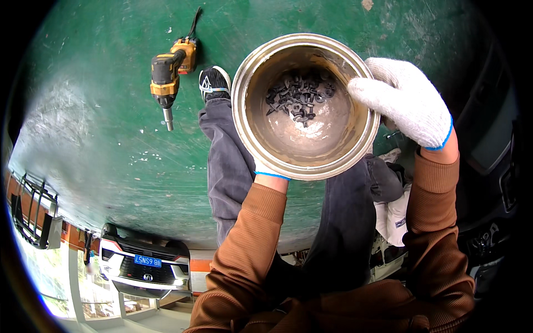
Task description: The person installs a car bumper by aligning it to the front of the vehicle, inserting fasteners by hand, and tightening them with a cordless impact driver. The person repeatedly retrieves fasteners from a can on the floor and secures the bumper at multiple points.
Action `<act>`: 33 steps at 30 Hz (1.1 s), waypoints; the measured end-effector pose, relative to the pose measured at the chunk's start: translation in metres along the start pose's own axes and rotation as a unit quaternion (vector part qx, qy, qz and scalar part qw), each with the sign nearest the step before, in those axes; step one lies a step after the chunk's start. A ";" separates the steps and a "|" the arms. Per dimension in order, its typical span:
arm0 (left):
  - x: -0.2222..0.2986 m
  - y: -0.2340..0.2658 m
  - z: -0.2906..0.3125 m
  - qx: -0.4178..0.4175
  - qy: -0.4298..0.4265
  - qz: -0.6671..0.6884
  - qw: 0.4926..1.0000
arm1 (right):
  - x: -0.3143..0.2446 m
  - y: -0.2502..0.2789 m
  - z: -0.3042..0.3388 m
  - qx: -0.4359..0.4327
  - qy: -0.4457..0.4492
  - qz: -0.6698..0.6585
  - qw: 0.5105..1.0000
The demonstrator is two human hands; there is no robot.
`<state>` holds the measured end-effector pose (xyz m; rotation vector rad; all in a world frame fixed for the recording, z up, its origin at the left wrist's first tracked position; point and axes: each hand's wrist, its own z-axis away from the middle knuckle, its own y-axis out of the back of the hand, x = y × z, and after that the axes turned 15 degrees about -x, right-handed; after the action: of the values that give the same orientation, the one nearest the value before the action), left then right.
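Observation:
A round metal can is held up in front of me, its open mouth turned toward me. Loose dark fasteners, which look like small bolts or clips, lie in a heap inside on the dull, smeared bottom. My right hand, in a white knit glove with a blue cuff, grips the can's right rim, thumb over the edge and fingers mostly behind the wall. At the can's lower left, only the glove edge and wrist of my left hand show; the can hides its fingers.
A yellow and black cordless power driver with a socket lies on the green floor to the left. My shoe is between it and the can. A white vehicle stands lower left; a dark vehicle interior borders the right.

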<state>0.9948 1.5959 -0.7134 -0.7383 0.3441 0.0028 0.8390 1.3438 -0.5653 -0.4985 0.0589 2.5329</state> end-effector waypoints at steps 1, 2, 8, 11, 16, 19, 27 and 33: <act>0.000 -0.001 -0.001 0.002 0.003 0.001 1.000 | 0.003 0.000 -0.001 -0.001 0.002 -0.005 1.000; 0.001 -0.003 -0.002 0.004 0.006 0.002 1.000 | 0.005 0.000 -0.002 0.001 0.003 -0.001 1.000; -0.002 0.000 -0.002 0.006 0.014 -0.012 1.000 | 0.010 -0.003 -0.004 0.018 0.008 0.005 1.000; -0.002 -0.002 -0.002 0.003 0.012 -0.018 1.000 | 0.010 -0.002 -0.005 0.019 0.006 0.006 1.000; -0.003 0.000 -0.001 0.002 -0.002 -0.040 0.999 | 0.015 -0.001 -0.007 0.027 0.006 0.007 1.000; 0.000 0.000 -0.001 0.003 -0.011 -0.059 0.998 | 0.010 -0.002 -0.010 0.019 0.002 -0.021 1.000; -0.004 0.000 0.001 -0.003 -0.032 -0.128 0.991 | 0.011 -0.003 -0.015 0.032 0.017 -0.045 0.998; -0.003 -0.001 0.002 -0.010 -0.041 -0.209 0.977 | 0.009 -0.005 -0.017 0.053 0.016 -0.053 0.997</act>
<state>0.9928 1.5969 -0.7105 -0.8169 0.1060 -0.3599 0.8406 1.3499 -0.5844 -0.4877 0.1723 2.4042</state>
